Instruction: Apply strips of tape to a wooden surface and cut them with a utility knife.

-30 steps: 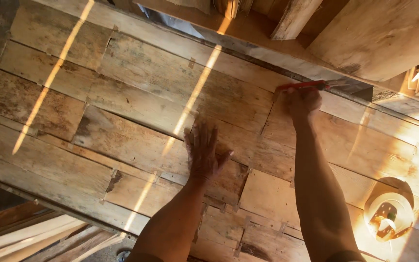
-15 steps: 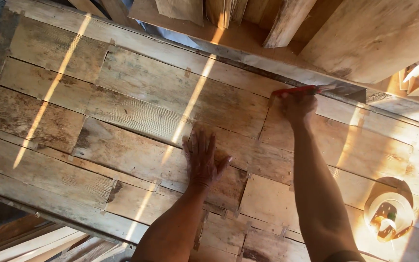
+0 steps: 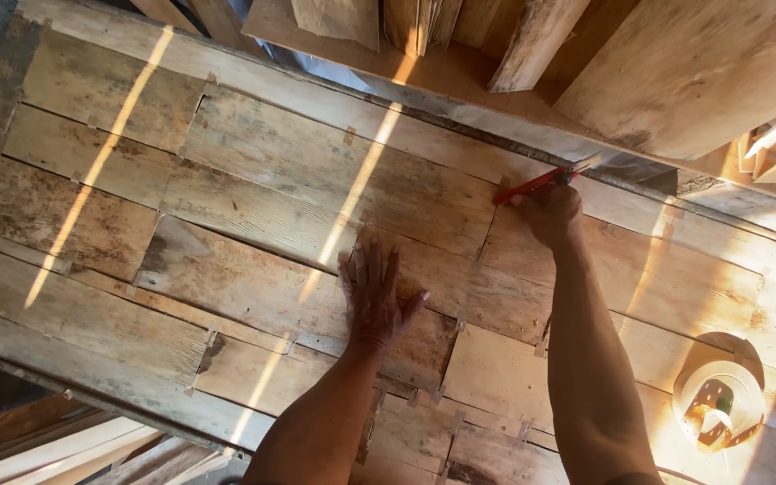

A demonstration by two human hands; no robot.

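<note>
Closest in, loose boards (image 3: 56,449) are seen at the bottom left, below the desk (image 3: 92,224). The desk is made of many old wooden pieces joined together, and stripes of sunlight are laid across it. The left hand (image 3: 374,292) is pressed flat on the wood, its grip released and its fingers spread wide. At the right, a round roll of tape (image 3: 718,404) is set on the desk. Farther up, the right hand (image 3: 548,212) is clenched around a red pencil (image 3: 536,185), whose tip is held near the far edge of the desk. Beyond that, big planks (image 3: 675,63) are stacked.
</note>
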